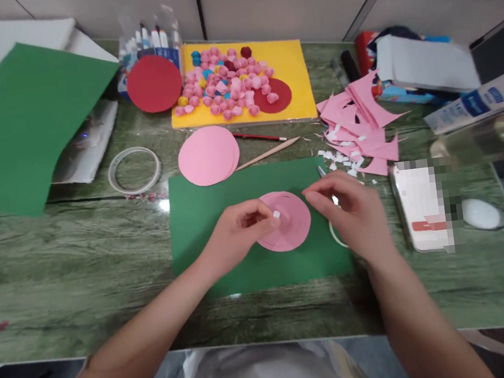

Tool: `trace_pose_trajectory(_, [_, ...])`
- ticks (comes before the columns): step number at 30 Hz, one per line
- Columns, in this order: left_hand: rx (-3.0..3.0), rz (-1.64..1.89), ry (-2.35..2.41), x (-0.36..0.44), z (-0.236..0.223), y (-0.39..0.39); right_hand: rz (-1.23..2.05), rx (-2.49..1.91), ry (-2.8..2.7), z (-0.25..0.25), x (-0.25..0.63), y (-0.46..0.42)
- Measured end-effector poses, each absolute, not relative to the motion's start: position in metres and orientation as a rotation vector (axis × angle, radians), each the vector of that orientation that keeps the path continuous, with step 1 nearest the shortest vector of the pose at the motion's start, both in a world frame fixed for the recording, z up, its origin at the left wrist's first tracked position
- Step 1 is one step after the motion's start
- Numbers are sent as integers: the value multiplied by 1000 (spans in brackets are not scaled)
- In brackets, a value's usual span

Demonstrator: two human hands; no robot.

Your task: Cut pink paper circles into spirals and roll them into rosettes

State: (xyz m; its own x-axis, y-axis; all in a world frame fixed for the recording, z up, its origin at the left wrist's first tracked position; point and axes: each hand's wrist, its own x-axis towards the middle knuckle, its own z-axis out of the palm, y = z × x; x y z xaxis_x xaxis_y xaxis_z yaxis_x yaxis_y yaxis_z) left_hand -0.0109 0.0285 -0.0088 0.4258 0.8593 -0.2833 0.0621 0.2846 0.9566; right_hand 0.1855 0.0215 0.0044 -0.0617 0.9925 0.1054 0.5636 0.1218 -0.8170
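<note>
A pink paper circle with curved lines on it lies on a green sheet in front of me. Over its left half, my left hand is closed in a pinch on a small white square. Just beyond the circle's right edge is my right hand, thumb and forefinger pressed together; anything between them is too small to make out. Scissors with a pale handle lie partly hidden beneath that hand.
Behind the green sheet lie pink circles, a red pencil and a wooden stick. Paper balls cover a yellow pad. White bits and pink scraps lie right; a tape roll left; a phone right.
</note>
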Motion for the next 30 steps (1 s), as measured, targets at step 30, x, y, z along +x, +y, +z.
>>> trace_pose_trajectory(30, [2444,92,1167,-11,-10,17,1350,-1874,-1582,5,189,25])
